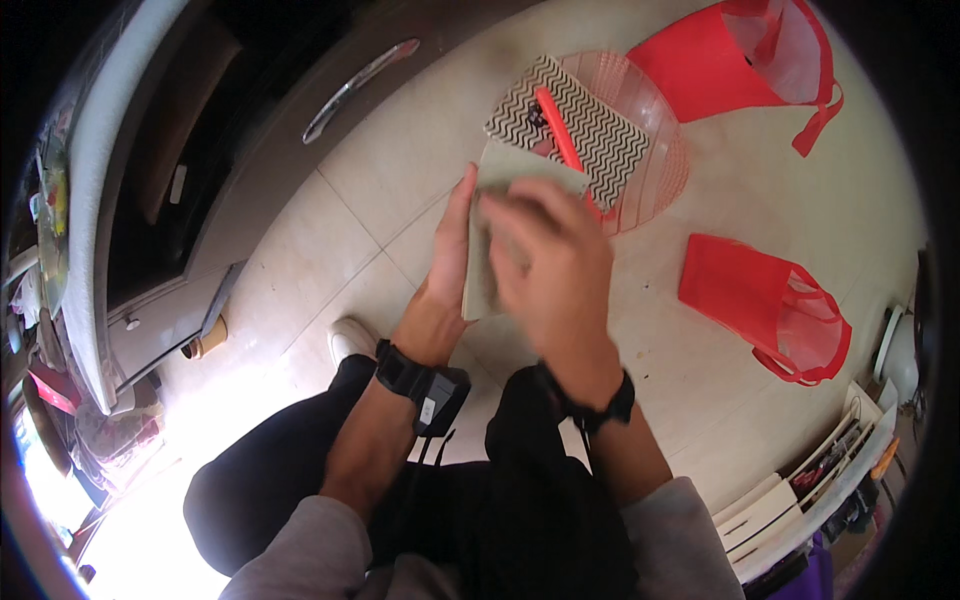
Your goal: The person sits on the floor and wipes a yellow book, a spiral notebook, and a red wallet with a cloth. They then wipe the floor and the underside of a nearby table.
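Observation:
My left hand (452,251) grips a pale greyish booklet or pad (529,161) along its left edge, the thumb pointing up the side. Over the booklet's face is my right hand (566,262), blurred, with its fingers bent; whether they pinch a page or only touch it is unclear. Just past the booklet's far end, a notebook with a black-and-cream zigzag cover (611,139) lies on a round translucent pink plastic stool or lid (664,169). An orange-red stick-like object (559,129) rests across that cover. Its lower end meets the booklet's edge in view.
Two red bags, an upper one (694,71) and a lower one (735,281), lie on the tiled floor (360,217) to the right. A dark cabinet with a metal handle (360,90) stands at left. A cream rack (765,517) holds assorted items at lower right.

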`<action>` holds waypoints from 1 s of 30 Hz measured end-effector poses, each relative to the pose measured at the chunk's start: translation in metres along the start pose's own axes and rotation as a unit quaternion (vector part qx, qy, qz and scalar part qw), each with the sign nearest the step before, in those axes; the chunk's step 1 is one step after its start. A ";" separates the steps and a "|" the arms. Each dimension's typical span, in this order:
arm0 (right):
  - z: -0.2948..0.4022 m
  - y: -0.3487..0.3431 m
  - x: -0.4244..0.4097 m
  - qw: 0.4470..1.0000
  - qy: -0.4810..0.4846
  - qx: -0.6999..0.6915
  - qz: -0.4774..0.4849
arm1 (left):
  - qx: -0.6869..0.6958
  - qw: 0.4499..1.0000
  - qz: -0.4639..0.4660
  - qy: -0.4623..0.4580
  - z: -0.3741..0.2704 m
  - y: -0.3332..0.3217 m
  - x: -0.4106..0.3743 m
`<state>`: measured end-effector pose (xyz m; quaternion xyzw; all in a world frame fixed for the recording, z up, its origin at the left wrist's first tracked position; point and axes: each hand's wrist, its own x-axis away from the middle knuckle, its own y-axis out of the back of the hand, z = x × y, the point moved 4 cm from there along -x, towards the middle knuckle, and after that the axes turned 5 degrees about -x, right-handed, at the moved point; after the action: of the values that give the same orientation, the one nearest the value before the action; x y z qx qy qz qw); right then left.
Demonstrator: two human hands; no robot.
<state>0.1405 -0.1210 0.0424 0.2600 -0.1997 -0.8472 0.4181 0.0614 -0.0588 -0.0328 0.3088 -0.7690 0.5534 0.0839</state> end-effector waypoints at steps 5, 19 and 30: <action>-0.022 0.008 -0.019 0.997 0.037 0.006 -0.068 | -0.001 0.999 -0.047 0.015 0.002 -0.007 0.008; -0.017 0.006 -0.024 0.997 -0.032 -0.048 -0.054 | 0.034 0.999 -0.014 -0.011 0.003 -0.011 0.004; -0.032 0.010 -0.005 0.993 -0.075 -0.084 -0.038 | -0.082 0.994 -0.046 -0.059 0.001 -0.032 0.003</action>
<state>0.1684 -0.1260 0.0243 0.1675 -0.1489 -0.8932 0.3899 0.0771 -0.0668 -0.0061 0.3680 -0.8001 0.4653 0.0889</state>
